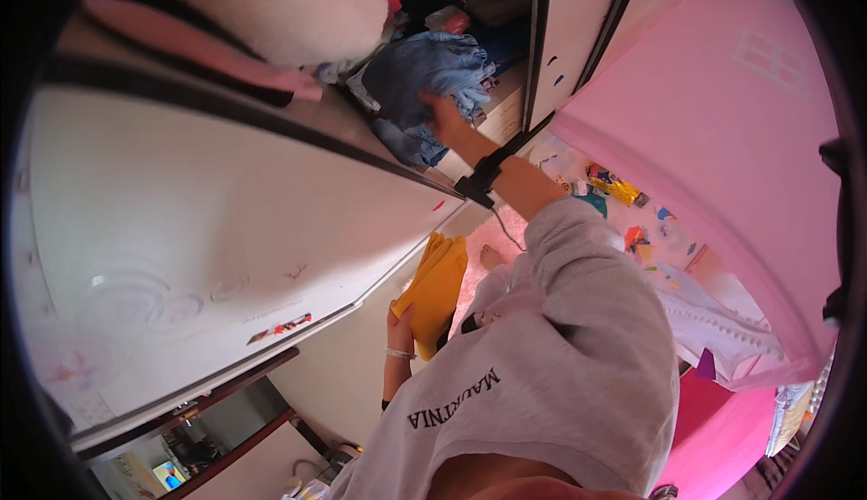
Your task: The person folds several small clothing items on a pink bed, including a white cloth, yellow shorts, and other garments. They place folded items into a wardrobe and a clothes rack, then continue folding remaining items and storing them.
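Note:
In an opened wardrobe, my right hand [443, 115] reaches onto a stack of folded blue denim clothes [420, 80]. Its fingers touch the denim, but whether they grip it cannot be made out. A black strap with a cable is around that wrist. Lower down and to the left, my left hand [401, 327] holds a folded yellow garment [433, 283] beside the wardrobe door, fingers closed around its lower edge. A dark piece shows behind the yellow cloth.
A cream fluffy item [291, 5] and other clothes fill the wardrobe around the denim. The white sliding door [203, 229] lies to the left. A pink fabric play tent [711, 93] stands at the right, above scattered wrappers and small items [613, 185] near a pink rug [498, 229].

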The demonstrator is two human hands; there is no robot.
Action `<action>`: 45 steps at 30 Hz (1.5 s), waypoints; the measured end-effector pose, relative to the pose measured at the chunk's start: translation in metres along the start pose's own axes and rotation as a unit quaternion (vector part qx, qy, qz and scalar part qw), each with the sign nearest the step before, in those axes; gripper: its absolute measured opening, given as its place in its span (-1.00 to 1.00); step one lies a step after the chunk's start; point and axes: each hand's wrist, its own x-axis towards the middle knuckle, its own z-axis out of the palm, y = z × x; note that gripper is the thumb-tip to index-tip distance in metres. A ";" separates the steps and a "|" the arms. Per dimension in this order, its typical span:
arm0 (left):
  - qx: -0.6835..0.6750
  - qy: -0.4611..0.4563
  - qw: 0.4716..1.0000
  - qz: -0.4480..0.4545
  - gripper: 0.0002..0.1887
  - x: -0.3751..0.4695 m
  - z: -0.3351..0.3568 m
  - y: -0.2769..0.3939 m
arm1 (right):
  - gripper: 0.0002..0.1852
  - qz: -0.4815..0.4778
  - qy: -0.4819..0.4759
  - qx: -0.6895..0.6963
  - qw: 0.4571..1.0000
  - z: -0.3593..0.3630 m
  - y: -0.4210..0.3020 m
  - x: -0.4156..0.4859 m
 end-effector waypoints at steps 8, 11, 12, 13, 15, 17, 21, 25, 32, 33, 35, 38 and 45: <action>0.116 0.034 0.992 -0.038 -0.77 0.020 -0.006 0.005 | -0.63 0.247 -0.099 -0.141 0.954 -0.139 0.133 0.094; 0.098 0.053 0.993 -0.046 -0.77 0.021 0.005 0.008 | -0.52 0.323 -0.059 -0.042 0.944 -0.169 0.137 0.119; 0.092 0.057 0.993 -0.048 -0.77 0.022 0.011 0.011 | -0.43 0.287 -0.026 -0.108 0.951 -0.175 0.127 0.126; 0.088 0.062 0.993 -0.051 -0.77 0.021 0.017 0.013 | -0.33 0.261 0.042 -0.192 0.945 -0.180 0.116 0.130; 0.075 0.069 0.993 -0.053 -0.76 0.023 0.031 0.018 | -0.16 0.136 0.157 -0.337 0.918 -0.175 0.097 0.136; 0.066 0.088 0.992 -0.059 -0.76 0.026 0.047 0.020 | -0.01 -0.043 0.263 -0.451 0.852 -0.162 0.082 0.140; 0.043 0.085 0.993 -0.071 -0.84 0.028 0.072 0.018 | 0.12 0.150 0.358 -0.244 0.889 -0.128 0.079 0.158; 0.035 0.085 0.991 -0.100 -0.79 0.026 0.080 0.014 | 0.04 0.124 0.432 -0.211 0.868 -0.113 0.083 0.174; 0.013 0.059 0.992 -0.107 -0.75 0.037 0.087 0.007 | -0.24 -0.193 0.336 0.008 0.922 -0.117 0.087 0.168; 0.003 0.085 0.990 -0.112 -0.74 0.038 0.089 0.007 | -0.22 -0.171 0.366 -0.069 0.912 -0.122 0.086 0.168; -0.002 0.119 0.985 -0.122 -0.73 0.038 0.091 0.009 | -0.18 -0.056 0.439 -0.227 0.867 -0.135 0.081 0.165; -0.014 0.143 0.980 -0.135 -0.71 0.037 0.092 0.010 | 0.05 -0.029 0.322 -0.279 0.904 -0.155 0.077 0.158; -0.028 0.121 0.985 -0.116 -0.70 0.043 0.096 0.003 | 0.20 0.203 0.413 -0.313 0.831 -0.179 0.117 0.139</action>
